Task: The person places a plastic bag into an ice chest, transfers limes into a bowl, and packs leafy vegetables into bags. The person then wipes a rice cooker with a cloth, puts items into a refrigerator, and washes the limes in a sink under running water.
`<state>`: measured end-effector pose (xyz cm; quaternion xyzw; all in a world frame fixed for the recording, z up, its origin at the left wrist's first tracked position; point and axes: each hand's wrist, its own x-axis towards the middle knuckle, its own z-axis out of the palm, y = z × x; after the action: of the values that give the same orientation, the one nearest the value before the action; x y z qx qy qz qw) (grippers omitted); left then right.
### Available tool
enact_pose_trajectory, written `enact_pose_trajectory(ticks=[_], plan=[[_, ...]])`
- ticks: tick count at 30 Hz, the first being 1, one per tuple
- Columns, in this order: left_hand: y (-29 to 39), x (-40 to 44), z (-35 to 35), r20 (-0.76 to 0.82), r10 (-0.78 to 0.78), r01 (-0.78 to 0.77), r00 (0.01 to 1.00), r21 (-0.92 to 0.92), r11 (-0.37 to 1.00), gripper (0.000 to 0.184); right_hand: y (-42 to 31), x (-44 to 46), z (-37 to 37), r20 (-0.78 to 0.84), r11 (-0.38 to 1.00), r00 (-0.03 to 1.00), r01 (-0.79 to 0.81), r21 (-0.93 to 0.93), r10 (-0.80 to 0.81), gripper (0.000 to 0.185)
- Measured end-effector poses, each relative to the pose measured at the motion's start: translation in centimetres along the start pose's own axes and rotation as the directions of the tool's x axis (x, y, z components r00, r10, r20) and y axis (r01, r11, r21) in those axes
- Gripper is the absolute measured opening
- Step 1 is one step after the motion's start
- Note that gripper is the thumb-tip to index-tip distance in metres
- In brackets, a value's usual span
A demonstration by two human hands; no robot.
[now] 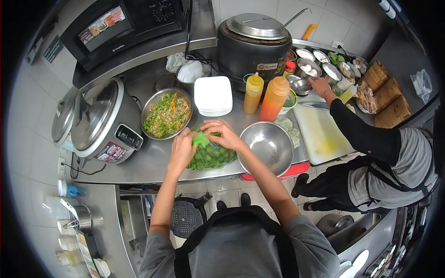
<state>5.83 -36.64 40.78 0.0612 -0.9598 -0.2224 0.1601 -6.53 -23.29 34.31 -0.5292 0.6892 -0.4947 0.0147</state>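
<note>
thin crinkled plastic bag (213,155), smooth shiny metal bowl (266,146), glossy plates (213,95), satin metal counter (125,173).

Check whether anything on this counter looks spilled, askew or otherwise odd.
One thing: the pale cutting board has a yellow patch toward its near end, unlike the rest of its surface. Stain or spill, I can't tell.

On the surface (134,170) before me, a bag of greens (212,158) lies between the rice cooker (109,123) on my left and a mixing bowl (267,147) on my right. Stacked plates (213,96) sit behind the bag, squeeze bottles (274,101) behind the mixing bowl.
</note>
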Motion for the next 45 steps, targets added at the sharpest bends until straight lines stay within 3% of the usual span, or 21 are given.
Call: enact_pose_trajectory(ticks=[1, 2, 5, 6, 9, 14, 17, 20, 23, 24, 27, 30, 33, 36, 37, 39, 40, 43, 45], plan=[[0.0, -0.2, 0.4, -0.039, 0.012, -0.012, 0.999, -0.006, 1.000, 0.019, -0.3, -0.2, 0.1, -0.002, 0.991, 0.999, -0.053, 0.126, 0.054, 0.017], [-0.4, -0.5, 1.1, -0.173, 0.075, -0.096, 0.982, -0.119, 0.988, 0.012, -0.4, -0.4, 0.1, 0.003, 0.963, 0.994, -0.105, 0.249, 0.108, 0.016], [-2.5, -0.9, 3.8, -0.270, 0.025, -0.141, 0.963, -0.421, 0.896, 0.010, -0.9, -1.0, 0.4, 0.043, 0.832, 0.976, -0.206, 0.515, 0.215, 0.015], [-2.7, -1.3, 4.6, -0.168, -0.102, -0.021, 0.981, -0.604, 0.797, 0.005, -0.8, -1.0, 0.5, 0.062, 0.780, 0.969, -0.231, 0.582, 0.241, 0.015], [-4.0, -1.6, 5.7, 0.018, -0.171, 0.128, 0.985, -0.744, 0.656, 0.009, -0.5, -0.8, 0.9, 0.063, 0.933, 0.987, -0.161, 0.321, 0.148, 0.015], [-6.2, -1.8, 5.9, 0.274, -0.098, 0.281, 0.957, -0.785, 0.552, 0.011, 0.0, -0.3, 1.5, 0.252, 0.923, 0.954, -0.236, 0.305, 0.160, 0.022], [-4.6, -2.0, 4.7, 0.300, -0.245, 0.383, 0.922, -0.802, 0.459, 0.012, -0.4, 0.2, 1.4, 0.337, 0.884, 0.930, -0.275, 0.377, 0.146, 0.024], [-5.6, -0.9, 2.9, 0.444, -0.086, 0.427, 0.892, -0.763, 0.485, 0.017, 0.4, 0.4, 1.3, 0.356, 0.899, 0.927, -0.249, 0.360, 0.114, 0.027], [-5.0, -0.2, 0.5, 0.118, 0.219, -0.116, 0.969, -0.564, 0.818, 0.020, 0.0, 1.1, 0.2, 0.333, 0.970, 0.943, -0.098, 0.223, 0.019, 0.029], [-4.7, -0.3, 0.4, 0.096, 0.250, -0.144, 0.964, -0.600, 0.787, 0.024, -0.6, 1.5, -0.6, 0.334, 0.980, 0.942, -0.041, 0.196, -0.028, 0.030], [-4.6, -1.2, 0.1, 0.236, 0.119, 0.085, 0.965, -0.703, 0.706, 0.023, -0.6, 1.6, -2.0, 0.341, 0.994, 0.937, 0.041, 0.104, -0.075, 0.029], [-4.0, -1.4, -1.9, 0.134, 0.270, -0.220, 0.954, -0.300, 0.928, 0.021, 0.3, 0.7, -3.4, 0.318, 0.998, 0.947, 0.056, -0.001, -0.052, 0.029], [-2.1, -2.5, -3.5, 0.038, 0.368, -0.366, 0.929, -0.055, 0.929, 0.025, 0.3, -0.4, -3.6, 0.325, 1.000, 0.946, 0.015, 0.005, -0.016, 0.023], [-2.7, -3.3, -1.2, -0.045, 0.162, -0.168, 0.986, -0.333, 0.928, 0.032, 0.7, -1.3, -3.1, 0.245, 0.955, 0.969, -0.107, 0.277, 0.038, 0.015], [-2.8, -3.4, -0.3, -0.033, 0.016, -0.029, 0.999, -0.438, 0.898, 0.034, 0.9, -1.6, -2.6, 0.217, 0.936, 0.974, -0.133, 0.327, 0.062, 0.013], [-2.4, -3.6, 1.1, 0.041, -0.258, 0.227, 0.965, -0.625, 0.747, 0.036, 1.2, -2.3, -1.9, 0.162, 0.889, 0.979, -0.180, 0.420, 0.121, 0.010], [-1.7, -3.5, 1.1, 0.053, -0.327, 0.272, 0.943, -0.689, 0.672, 0.037, 1.3, -2.4, -1.9, 0.175, 0.856, 0.975, -0.206, 0.475, 0.137, 0.010], [-3.2, -3.7, 2.6, -0.027, -0.322, 0.165, 0.946, -0.817, 0.553, 0.040, 1.5, -2.9, -1.3, 0.208, 0.748, 0.962, -0.267, 0.608, 0.175, 0.010], [-4.4, -3.7, 3.6, -0.103, -0.302, 0.048, 0.948, -0.890, 0.454, 0.031, 1.6, -2.8, -1.0, 0.206, 0.703, 0.962, -0.272, 0.657, 0.180, 0.010]])
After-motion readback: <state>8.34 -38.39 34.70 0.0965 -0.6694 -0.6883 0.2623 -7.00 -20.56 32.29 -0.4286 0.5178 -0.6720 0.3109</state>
